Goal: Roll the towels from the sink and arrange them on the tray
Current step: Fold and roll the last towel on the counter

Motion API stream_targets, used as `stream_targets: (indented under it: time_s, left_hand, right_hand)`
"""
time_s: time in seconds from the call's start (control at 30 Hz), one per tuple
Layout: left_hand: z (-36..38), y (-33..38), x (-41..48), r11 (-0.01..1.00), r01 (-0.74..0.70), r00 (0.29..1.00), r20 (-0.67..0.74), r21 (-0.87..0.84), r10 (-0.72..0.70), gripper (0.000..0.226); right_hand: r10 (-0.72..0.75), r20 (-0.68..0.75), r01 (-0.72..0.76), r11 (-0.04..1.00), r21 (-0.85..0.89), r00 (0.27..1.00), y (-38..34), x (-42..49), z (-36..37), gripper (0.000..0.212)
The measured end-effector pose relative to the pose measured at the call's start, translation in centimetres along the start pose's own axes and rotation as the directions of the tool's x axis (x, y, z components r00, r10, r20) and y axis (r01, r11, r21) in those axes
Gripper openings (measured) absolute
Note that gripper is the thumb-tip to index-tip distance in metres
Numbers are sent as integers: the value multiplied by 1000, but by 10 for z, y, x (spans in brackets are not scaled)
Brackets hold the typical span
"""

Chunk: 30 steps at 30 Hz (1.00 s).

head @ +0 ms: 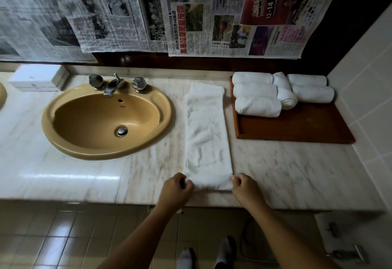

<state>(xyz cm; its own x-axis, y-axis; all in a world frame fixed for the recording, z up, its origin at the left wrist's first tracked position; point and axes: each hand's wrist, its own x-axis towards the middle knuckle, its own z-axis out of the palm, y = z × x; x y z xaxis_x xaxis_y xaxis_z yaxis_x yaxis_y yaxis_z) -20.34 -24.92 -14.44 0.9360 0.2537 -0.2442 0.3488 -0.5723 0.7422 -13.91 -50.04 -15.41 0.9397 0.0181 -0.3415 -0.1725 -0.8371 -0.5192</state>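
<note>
A white towel (206, 137) lies folded into a long strip on the marble counter, between the sink and the tray. My left hand (177, 190) pinches its near left corner and my right hand (244, 188) pinches its near right corner. The near end looks slightly turned up. The brown wooden tray (297, 126) sits at the right with several rolled white towels (257, 106) stacked along its far half. The tan oval sink (106, 120) at the left holds no towel.
A chrome faucet (113, 87) with two knobs stands behind the sink. A white box (36, 77) sits at the far left. Newspaper sheets (191, 13) cover the wall above. A tiled wall (364, 98) bounds the counter on the right.
</note>
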Motion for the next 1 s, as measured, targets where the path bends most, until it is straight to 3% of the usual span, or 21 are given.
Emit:
stream_targets:
  time_s: [0.1, 0.2, 0.27, 0.4, 0.5, 0.6, 0.8, 1.0]
  left_hand:
    - [-3, -2, 2, 998, -57, 997, -49, -23, 56, 18]
    - [-1, -11, 1, 937, -334, 935, -88, 105, 344, 11]
    - [1, -17, 0, 857, -480, 860, -92, 185, 502, 11]
    - [2, -31, -6, 790, -537, 817, -49, 296, 574, 23]
    - [-3, -40, -8, 759, -546, 826, 79, 355, 558, 44]
    - [-7, -36, -6, 740, -550, 822, 97, 386, 561, 46]
    - [-12, -26, -4, 836, -492, 866, 35, 241, 500, 40]
    - [-12, -21, -3, 963, -269, 962, 40, -3, 269, 28]
  right_hand:
    - [-28, -84, 34, 997, 69, 996, -5, -4, -2, 22]
    - [-195, -126, 209, 971, 114, 973, -4, -11, 3, 5]
    - [-279, -174, 301, 947, 112, 944, 1, -12, 7, 13]
    - [-391, -177, 412, 906, 100, 903, 12, -17, 2, 23]
    - [-430, -80, 434, 900, 42, 899, 19, -21, -1, 45]
    - [-401, -30, 400, 916, -21, 916, 20, -19, 2, 50]
    - [-312, -73, 319, 937, 141, 947, 15, -12, -2, 40]
    - [-120, 25, 106, 946, 307, 993, 4, -10, -6, 10]
